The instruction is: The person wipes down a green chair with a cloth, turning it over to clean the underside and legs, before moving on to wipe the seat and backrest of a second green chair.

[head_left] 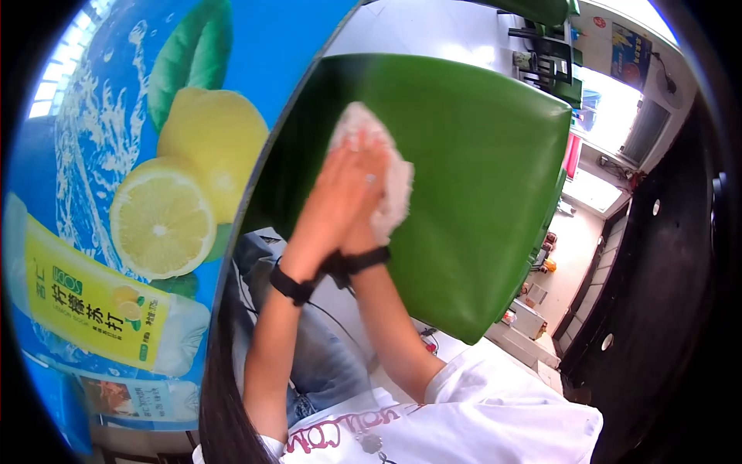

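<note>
A whitish cloth (399, 193) lies pressed on a green padded surface (479, 170) that looks smooth and shiny. Both hands are together on the cloth, one over the other, with black bands at the wrists. My left hand (328, 189) comes from the left forearm and rests on top, fingers pressed down together over the cloth. My right hand (369, 220) is mostly covered by it, so its fingers are hidden. A ring shows near the knuckles.
On the left stands a blue panel (270, 46) printed with lemons and a bottle. Dark hair (224, 387) hangs at the lower left. Jeans (328, 379) show below the arms. Behind are green seats, a bright window and a black wall (657, 271).
</note>
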`<state>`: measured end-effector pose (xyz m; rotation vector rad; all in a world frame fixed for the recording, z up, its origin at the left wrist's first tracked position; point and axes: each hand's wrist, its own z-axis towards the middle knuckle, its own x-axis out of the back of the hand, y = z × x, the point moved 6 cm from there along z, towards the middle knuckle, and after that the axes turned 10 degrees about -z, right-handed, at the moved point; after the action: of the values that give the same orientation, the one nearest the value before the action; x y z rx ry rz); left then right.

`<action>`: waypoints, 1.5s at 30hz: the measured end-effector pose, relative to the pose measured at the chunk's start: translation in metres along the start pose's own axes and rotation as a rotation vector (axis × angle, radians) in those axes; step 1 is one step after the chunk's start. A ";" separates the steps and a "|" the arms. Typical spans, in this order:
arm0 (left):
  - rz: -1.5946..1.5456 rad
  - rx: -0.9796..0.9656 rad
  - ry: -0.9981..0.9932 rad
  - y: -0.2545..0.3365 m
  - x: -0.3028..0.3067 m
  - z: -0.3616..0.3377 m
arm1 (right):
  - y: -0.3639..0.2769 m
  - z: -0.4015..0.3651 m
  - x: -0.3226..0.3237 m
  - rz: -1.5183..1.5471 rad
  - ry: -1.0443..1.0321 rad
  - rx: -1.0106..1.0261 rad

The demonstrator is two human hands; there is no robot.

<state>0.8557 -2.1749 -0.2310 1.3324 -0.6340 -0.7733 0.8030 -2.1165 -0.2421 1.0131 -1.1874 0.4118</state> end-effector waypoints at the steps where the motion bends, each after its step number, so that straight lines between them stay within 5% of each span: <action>1: -0.068 0.174 0.026 -0.035 0.008 -0.013 | -0.024 -0.004 -0.031 0.008 -0.056 0.037; 2: -0.138 0.349 0.054 -0.070 0.010 -0.030 | -0.033 -0.018 -0.067 0.852 -0.085 -0.278; 4: -0.115 0.635 0.042 -0.136 0.012 -0.067 | -0.067 -0.040 -0.108 0.698 -0.208 -0.278; 8: -0.034 0.568 0.063 -0.145 0.026 -0.085 | -0.100 -0.030 -0.108 0.116 -0.099 0.020; 11: 0.094 0.327 0.109 -0.084 0.027 -0.057 | -0.071 -0.027 -0.106 1.027 -0.140 -0.308; 13: 0.069 0.175 0.112 -0.031 0.034 -0.027 | -0.041 0.005 -0.051 1.043 -0.060 -0.312; 14: -0.060 0.128 0.096 0.005 0.041 -0.010 | -0.018 0.023 -0.014 1.282 -0.051 -0.474; 18: -0.229 -0.474 0.041 0.154 0.030 0.047 | 0.086 0.082 0.154 0.800 0.447 -0.211; 21: -0.303 -0.629 0.005 0.199 0.006 0.088 | 0.130 0.104 0.196 0.306 0.622 -0.139; 24: -0.172 -0.506 0.051 0.166 -0.018 0.125 | 0.143 0.123 0.182 -0.081 0.673 -0.147; 28: -0.569 -0.190 0.062 0.066 -0.038 0.133 | 0.122 0.144 0.126 -0.337 0.578 -0.155; 32: -0.520 -0.029 0.102 0.030 -0.017 0.120 | 0.093 0.163 0.081 -0.407 0.397 -0.130; 36: -0.396 0.073 0.203 -0.011 0.004 0.102 | 0.043 0.165 0.045 -0.083 0.281 -0.033; 40: -0.337 0.283 0.271 -0.064 0.033 0.069 | -0.024 0.156 -0.056 -0.039 0.176 0.200; 43: -0.043 0.299 0.286 -0.111 0.051 0.023 | -0.064 0.118 -0.065 0.792 -0.653 -0.152; 44: 0.007 0.405 0.262 -0.123 0.052 0.005 | -0.079 0.097 -0.079 0.640 -0.822 0.067; 45: 0.035 0.438 0.231 -0.134 0.049 -0.010 | -0.084 0.076 -0.097 0.722 -0.706 0.056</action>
<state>0.8761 -2.2157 -0.3662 1.7753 -0.6612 -0.4536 0.7863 -2.2005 -0.3636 0.7608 -2.2037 0.6770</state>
